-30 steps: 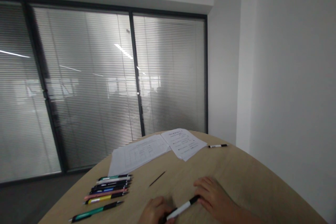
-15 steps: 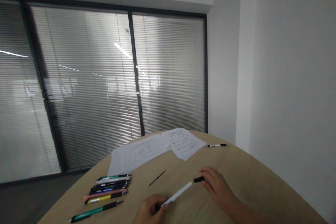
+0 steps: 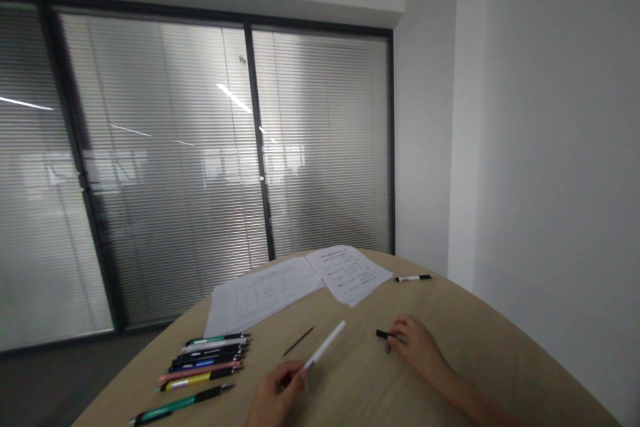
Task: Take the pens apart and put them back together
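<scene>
In the lower middle of the head view, my left hand (image 3: 278,390) is closed around the lower end of a white pen barrel (image 3: 327,343), which slants up to the right. My right hand (image 3: 416,345), further right, pinches a short black pen piece (image 3: 383,333) between thumb and fingers. A small dark bit shows under those fingertips, too small to name. The barrel and the black piece are apart. Between the barrel and the row of pens, a thin dark pen refill (image 3: 299,341) lies on the table.
Several pens (image 3: 200,380) in green, yellow, pink, blue and black lie in a row at the left of the round wooden table (image 3: 360,393). Printed sheets (image 3: 265,293) cover its far side. One white-and-black pen (image 3: 413,277) rests at the far right, before a glass partition (image 3: 175,167).
The white barrel has swung steeper, its far end moving up and left, away from the black piece. My right hand has shifted slightly right with the black piece.
</scene>
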Demonstrator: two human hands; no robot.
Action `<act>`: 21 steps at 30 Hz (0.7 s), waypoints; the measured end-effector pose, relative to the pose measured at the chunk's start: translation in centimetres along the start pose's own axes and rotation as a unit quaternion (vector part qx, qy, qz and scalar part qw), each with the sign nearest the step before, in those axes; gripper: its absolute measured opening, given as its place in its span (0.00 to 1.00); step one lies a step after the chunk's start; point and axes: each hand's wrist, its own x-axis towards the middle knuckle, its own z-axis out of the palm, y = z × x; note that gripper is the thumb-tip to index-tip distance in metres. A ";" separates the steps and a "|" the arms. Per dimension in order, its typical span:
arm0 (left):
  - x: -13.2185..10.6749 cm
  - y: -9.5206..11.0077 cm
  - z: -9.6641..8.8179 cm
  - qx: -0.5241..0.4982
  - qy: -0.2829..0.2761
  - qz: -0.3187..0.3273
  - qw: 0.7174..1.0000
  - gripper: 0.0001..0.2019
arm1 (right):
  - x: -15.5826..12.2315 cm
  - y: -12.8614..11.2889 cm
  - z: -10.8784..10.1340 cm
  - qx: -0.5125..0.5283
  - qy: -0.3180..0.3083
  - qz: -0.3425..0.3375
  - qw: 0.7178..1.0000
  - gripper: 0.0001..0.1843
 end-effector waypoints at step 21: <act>0.0 0.5 0.0 -0.013 0.016 -0.011 1.000 0.21 | -5.0 -10.5 3.8 -0.059 0.008 -0.491 0.869 0.15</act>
